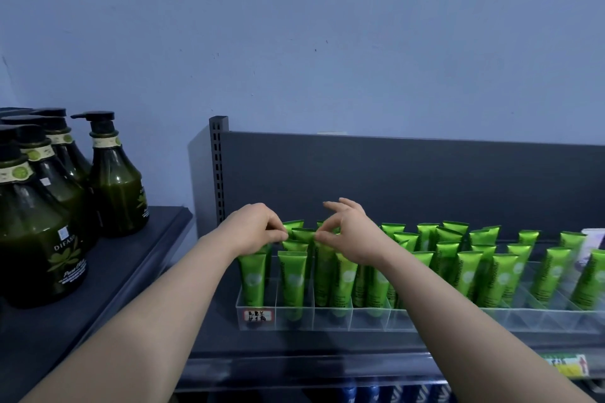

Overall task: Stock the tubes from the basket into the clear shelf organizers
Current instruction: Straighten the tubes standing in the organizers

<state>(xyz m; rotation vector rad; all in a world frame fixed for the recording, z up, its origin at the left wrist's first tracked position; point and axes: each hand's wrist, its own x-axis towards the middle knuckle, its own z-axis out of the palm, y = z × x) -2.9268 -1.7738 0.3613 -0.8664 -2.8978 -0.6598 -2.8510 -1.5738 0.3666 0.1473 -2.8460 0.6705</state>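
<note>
A green tube [302, 234] stands near the left end of the clear organizer [330, 318]. It is in the second column from the left, behind two other tubes of the same column. Its flat crimped end points up, and its lower end is hidden, so whether it is seated in a compartment cannot be told.

Both hands hold that crimped end. The left hand [258, 227] pinches the left corner between thumb and forefinger, with the remaining fingers curled. The right hand [350, 239] pinches the right corner in the same way, with its other fingers lifted and spread above the row. Both bare forearms reach in from the lower edge of the view.

Many more green tubes [471, 275] stand around it with their crimped ends up. They fill the divided compartments in several rows running off to the right, and some of them lean slightly. A pale tube [592, 240] stands at the far right end. A small red-bordered handwritten label [258, 315] is stuck on the organizer's front wall at the left.

The organizer sits on a dark grey shelf [294, 342] with a grey back panel [393, 173] and a slotted upright post [218, 167]. A yellow-green price tag [568, 365] is fixed on the shelf's front edge at the right. Blue packages [393, 394] show on the level below.

On a neighbouring shelf [98, 271] to the left stand dark green pump bottles [114, 180] with black pumps. A blue wall [294, 42] rises behind everything.
</note>
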